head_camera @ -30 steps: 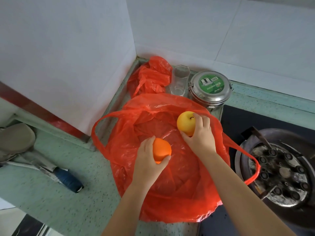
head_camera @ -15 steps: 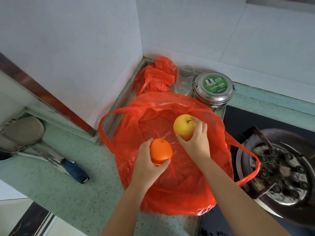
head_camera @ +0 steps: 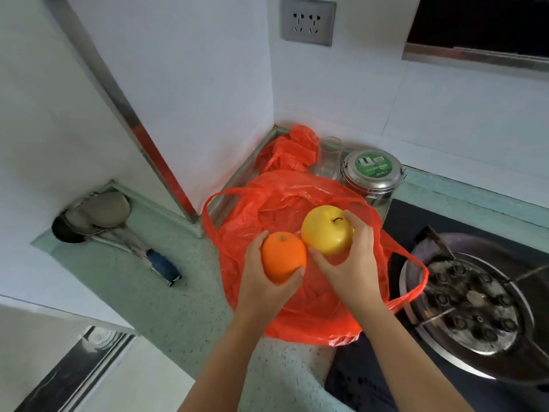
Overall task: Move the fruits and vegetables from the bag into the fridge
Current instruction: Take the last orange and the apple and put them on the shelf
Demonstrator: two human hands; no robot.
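Left of the red plastic bag (head_camera: 297, 221), a ladle (head_camera: 101, 215) with a blue handle lies on the green speckled counter (head_camera: 154, 298). Above the bag, the left hand (head_camera: 264, 289) cups an orange (head_camera: 283, 257), fingers wrapped under it. Just beside it, nearly touching, the right hand (head_camera: 353, 263) grips a yellow apple (head_camera: 326, 230), stem up. Behind the bag stand a clear glass (head_camera: 328, 157) and a steel tin (head_camera: 372, 176); right of the bag sits a gas burner (head_camera: 475, 301).
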